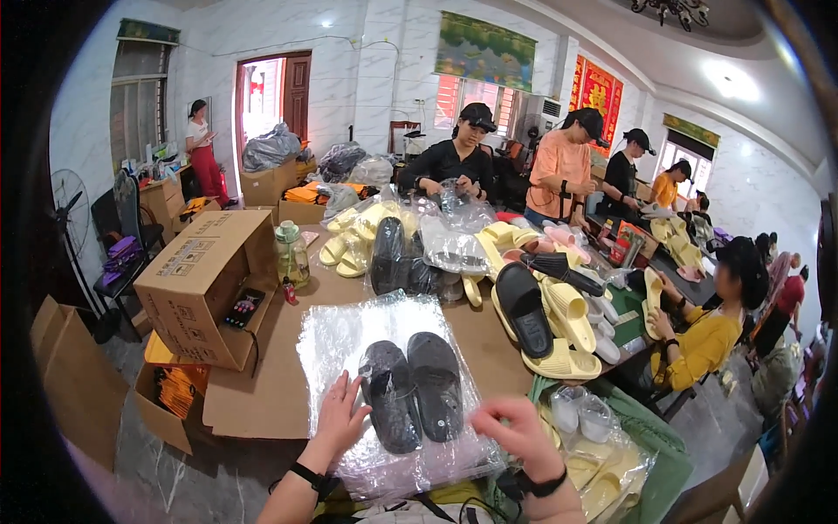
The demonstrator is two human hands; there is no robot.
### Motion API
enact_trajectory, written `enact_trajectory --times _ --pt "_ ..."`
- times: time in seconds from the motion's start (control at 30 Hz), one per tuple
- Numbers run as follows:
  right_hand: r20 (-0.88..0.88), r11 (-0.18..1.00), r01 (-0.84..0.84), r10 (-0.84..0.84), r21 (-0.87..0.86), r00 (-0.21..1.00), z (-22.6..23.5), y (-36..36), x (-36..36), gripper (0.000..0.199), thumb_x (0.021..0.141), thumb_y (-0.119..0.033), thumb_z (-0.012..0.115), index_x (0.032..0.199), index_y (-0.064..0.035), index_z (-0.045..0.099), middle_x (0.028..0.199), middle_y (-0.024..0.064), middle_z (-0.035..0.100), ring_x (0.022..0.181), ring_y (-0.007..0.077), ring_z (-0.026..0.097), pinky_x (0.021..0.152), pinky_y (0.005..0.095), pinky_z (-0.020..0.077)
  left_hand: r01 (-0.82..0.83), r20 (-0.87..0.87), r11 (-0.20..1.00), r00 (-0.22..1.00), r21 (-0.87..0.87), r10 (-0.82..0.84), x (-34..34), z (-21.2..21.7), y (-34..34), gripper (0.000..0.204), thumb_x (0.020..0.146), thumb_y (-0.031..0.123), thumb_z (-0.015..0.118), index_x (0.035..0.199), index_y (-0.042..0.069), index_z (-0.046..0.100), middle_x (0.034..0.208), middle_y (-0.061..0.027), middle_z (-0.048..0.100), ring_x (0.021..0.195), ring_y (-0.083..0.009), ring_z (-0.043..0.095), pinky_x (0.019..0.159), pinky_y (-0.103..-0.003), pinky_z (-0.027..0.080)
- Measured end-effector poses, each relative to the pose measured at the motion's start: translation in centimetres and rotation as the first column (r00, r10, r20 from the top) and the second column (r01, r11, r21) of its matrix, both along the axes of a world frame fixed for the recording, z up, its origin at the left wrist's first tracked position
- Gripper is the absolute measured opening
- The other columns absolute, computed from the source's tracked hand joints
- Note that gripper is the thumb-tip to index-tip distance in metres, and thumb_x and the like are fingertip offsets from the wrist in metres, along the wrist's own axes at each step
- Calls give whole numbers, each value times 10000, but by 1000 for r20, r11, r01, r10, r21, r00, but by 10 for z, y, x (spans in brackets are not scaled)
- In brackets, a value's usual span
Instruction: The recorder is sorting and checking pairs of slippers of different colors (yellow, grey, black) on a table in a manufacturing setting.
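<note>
brown tabletop partly hidden | right hand blurred near black slippers

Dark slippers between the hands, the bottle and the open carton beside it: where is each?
Dark slippers (436,382), head view: middle of the rightmost slipper.
Bottle (292,256), head view: side of its body.
Open carton (202,255), head view: its upper panel.

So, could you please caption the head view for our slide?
The left hand and right hand flank two dark slippers amid clear plastic.
</note>
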State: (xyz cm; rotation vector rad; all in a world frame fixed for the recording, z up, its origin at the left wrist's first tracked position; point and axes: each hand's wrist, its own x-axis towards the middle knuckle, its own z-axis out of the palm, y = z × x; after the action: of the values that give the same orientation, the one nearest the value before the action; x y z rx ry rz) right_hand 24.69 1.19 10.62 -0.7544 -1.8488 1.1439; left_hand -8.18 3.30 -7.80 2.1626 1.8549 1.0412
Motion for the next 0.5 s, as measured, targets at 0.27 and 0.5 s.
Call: enact_trajectory --times 0.27,0.5 --pt "649 868 250 -488 429 584 -110 94 -92 579 834 -579 699 868 -2 661 815 181 700 801 355 700 710 443 553 -17 -78 999 997 30 19 7 -3 -4 694 913 370 624 1505 95 389 1540 -293 328 1386 -469 355 1153 -534 272" --pt "602 797 289 -594 531 533 -156 108 -119 461 851 -480 691 900 -25 629 857 174 700 796 346 702 695 457 558 -13 -93 1000 996 25 16 0 -13 1 751 898 435 626 1518 98 371 1558 -298 302 1383 -480 354 1163 -535 260"
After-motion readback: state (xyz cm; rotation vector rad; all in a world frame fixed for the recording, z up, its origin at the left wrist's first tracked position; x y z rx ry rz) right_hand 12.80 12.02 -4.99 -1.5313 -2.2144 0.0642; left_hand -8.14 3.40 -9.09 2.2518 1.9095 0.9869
